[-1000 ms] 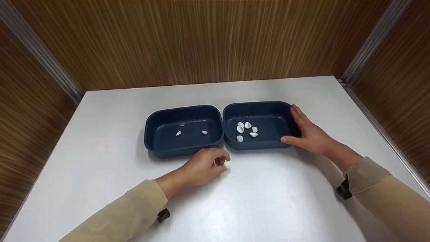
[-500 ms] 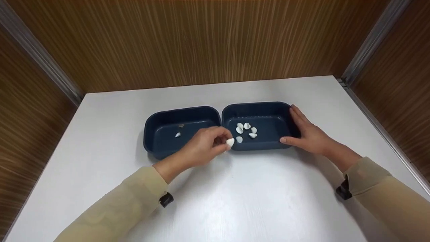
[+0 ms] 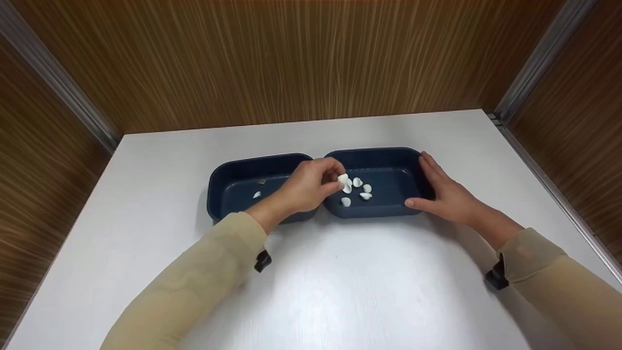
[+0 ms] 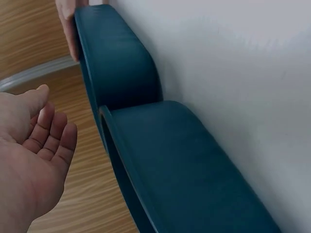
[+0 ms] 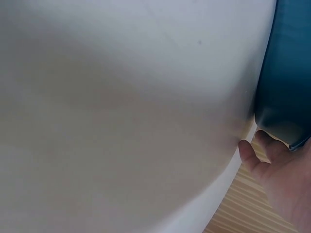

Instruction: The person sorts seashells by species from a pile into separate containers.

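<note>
My left hand [image 3: 305, 188] pinches a small white seashell [image 3: 343, 179] between thumb and fingertips, above the left part of the right dark blue container [image 3: 384, 211]. Several white shells [image 3: 367, 188] lie on that container's floor, one partly hidden by the held shell. In the left wrist view the palm of my left hand [image 4: 36, 170] shows, but not the shell. My right hand [image 3: 449, 197] rests against the right end of the same container, fingers extended along its side and thumb at the front wall. The right wrist view shows this hand [image 5: 286, 182] at the container's corner [image 5: 286, 73].
A matching dark blue container [image 3: 228, 170] stands on the left, partly covered by the left forearm. Inside it are a white shell [image 3: 256, 195] and a small brownish piece [image 3: 262, 182]. Both stand on a white table [image 3: 340, 287], with wood-grain panels [image 3: 291, 63] behind and beside it.
The left hand has risen from the table in front of the containers, carrying the shell up and right over the right container. The right hand has stayed put.
</note>
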`<state>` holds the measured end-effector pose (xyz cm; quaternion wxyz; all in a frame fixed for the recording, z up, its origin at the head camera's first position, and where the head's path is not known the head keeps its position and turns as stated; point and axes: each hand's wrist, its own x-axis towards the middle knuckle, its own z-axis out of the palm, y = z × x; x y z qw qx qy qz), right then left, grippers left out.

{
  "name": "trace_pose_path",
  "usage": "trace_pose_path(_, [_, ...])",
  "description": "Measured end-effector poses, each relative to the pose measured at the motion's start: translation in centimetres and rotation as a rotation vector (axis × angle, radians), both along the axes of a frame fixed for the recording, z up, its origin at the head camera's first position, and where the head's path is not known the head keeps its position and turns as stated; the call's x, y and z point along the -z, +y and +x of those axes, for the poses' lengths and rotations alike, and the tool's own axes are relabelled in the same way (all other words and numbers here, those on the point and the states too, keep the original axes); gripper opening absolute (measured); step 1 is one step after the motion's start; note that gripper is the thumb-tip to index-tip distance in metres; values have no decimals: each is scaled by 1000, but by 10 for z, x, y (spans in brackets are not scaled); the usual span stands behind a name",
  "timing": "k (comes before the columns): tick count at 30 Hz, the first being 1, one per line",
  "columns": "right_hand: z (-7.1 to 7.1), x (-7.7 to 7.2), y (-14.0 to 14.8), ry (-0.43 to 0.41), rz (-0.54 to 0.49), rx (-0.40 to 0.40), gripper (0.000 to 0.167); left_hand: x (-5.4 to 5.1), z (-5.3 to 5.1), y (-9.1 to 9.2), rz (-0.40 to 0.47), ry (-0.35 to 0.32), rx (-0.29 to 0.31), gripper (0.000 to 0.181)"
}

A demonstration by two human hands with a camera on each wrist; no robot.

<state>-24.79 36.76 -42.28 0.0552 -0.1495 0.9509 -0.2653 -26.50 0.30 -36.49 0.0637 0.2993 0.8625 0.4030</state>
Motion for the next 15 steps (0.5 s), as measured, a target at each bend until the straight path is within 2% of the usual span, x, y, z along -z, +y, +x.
trace_pose_path(5, [-1,-1,-2,-11,-5,0,113,5,-10,5,-23,-9,-15,19])
trace_pose_path(11, [-2,-1,-5,-17,-5,0,113,12,-15,9,-23,-25,-23,20])
trace_pose_path(15, [-4,-1,-5,-14,1,-2,113,14,-16,10,-64,18,-52,26])
